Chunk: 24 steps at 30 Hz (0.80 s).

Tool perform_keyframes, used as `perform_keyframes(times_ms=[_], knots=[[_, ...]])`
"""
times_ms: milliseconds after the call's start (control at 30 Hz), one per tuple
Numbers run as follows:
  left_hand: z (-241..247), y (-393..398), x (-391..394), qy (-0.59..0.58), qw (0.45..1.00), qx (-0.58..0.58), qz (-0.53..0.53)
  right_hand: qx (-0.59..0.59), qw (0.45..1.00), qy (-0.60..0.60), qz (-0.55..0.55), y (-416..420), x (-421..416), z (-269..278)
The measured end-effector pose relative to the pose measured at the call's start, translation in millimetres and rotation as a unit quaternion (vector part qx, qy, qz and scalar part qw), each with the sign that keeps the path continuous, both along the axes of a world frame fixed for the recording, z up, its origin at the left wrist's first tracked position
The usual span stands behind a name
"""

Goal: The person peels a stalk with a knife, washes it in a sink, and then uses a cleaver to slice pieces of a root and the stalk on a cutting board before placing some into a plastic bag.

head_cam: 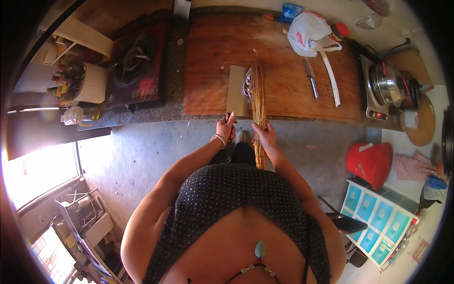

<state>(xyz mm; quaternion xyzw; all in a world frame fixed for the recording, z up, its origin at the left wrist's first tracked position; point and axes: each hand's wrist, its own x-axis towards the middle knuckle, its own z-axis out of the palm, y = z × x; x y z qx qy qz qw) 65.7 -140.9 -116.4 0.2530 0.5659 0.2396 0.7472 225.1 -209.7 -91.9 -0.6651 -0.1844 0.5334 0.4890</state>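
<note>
My right hand [264, 135] is closed around the bound handle of a straw hand broom [259, 99], whose bristles lie over the wooden board on the counter. My left hand [226, 127] grips a dark handle at the counter's front edge. From it extends a flat, wide rectangular blade or plate [237, 90], grey-beige, perhaps a cleaver or a dustpan; I cannot tell which. A small pile of whitish scraps [247, 84] sits between this plate and the bristles, partly hidden by the broom. Small pale bits lie on the wooden board [209, 46].
A gas stove [136, 67] stands at the left. Toward the right are a knife [311, 80], a long white strip [330, 80], a white plastic bag [308, 33], a red-lidded jar [341, 30] and a steel pot [388, 85] on an electric hob. A red bucket [369, 163] stands below.
</note>
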Motion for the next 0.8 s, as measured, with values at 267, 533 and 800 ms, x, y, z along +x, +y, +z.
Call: perform_keyframes(times_ms=[267,533,800], knots=[[-8,-1,4,-0.061,0.998,-0.032,0.014,-0.017,0.999,0.006,0.043,-3,-7,8],[-10,0,-17,-0.151,0.987,-0.045,-0.005,0.041,0.999,0.006,0.014,-6,23,36],[6,-1,-57,-0.169,0.985,-0.027,0.003,0.017,0.996,-0.065,-0.056,-5,77,27]])
